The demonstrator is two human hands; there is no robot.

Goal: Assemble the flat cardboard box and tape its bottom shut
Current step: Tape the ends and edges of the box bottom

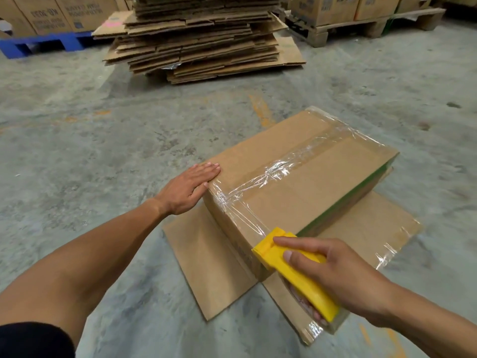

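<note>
A brown cardboard box stands upside down on the concrete floor, its bottom flaps folded shut and facing up. A strip of clear tape runs along the centre seam and down the near end wall. My left hand lies flat, fingers together, against the box's near left corner. My right hand grips a yellow tape dispenser, whose front edge presses on the tape at the near end wall. The box's open top flaps lie splayed on the floor around it.
A tall stack of flat cardboard boxes sits on the floor straight ahead. Printed cartons stand on a blue pallet at the far left and on a wooden pallet at the far right. Bare concrete lies between the stack and the box.
</note>
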